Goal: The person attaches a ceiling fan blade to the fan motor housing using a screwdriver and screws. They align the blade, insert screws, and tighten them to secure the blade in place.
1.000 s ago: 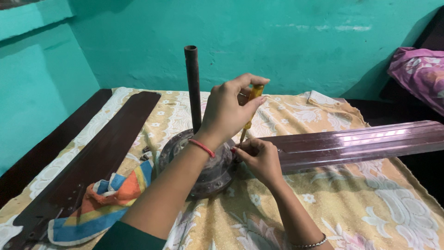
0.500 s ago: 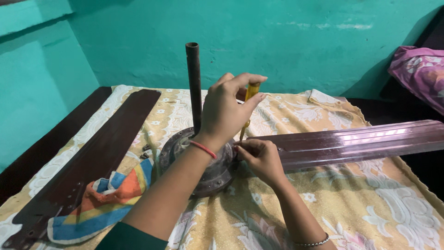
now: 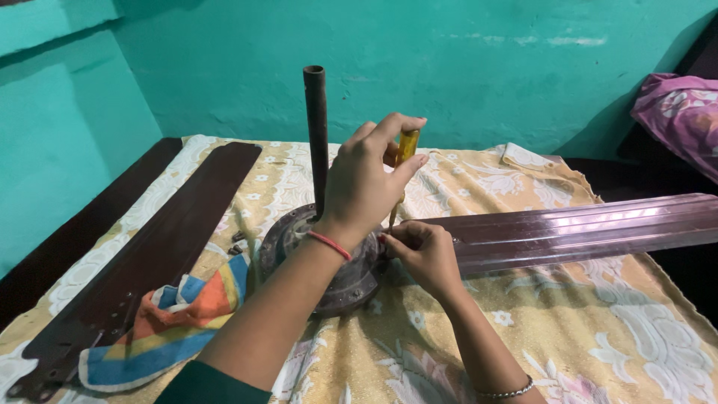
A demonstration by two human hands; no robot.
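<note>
Left hand (image 3: 366, 179): sitting at the centre of the frame, grip closing on the yellow handle of a screwdriver (image 3: 404, 153), which is standing nearly upright with its tip pointing down toward the edge of the fan motor (image 3: 329, 262). A red thread is circling the wrist.

Right hand (image 3: 422, 251): lying just right of centre, fingers pinching something at the screwdriver's tip, where the shiny fan blade (image 3: 583, 232) is meeting the motor; what the fingers are pinching is too small to tell. A thin bracelet is showing on this wrist at the bottom edge.

Fan motor: round, dark, resting flat at the middle of the frame, with a dark rod (image 3: 317, 135) rising upright from its centre.

Shiny fan blade: extending from the motor to the right edge of the frame.

Dark fan blade (image 3: 157, 254): lying loose at the left, running diagonally toward the lower left corner.

Striped cloth (image 3: 172, 322): bunching up at the lower left, touching the dark blade.

Flowered sheet (image 3: 598, 337): covering the bench under everything.

Small screws (image 3: 238, 241): lying between the dark blade and the motor.
</note>
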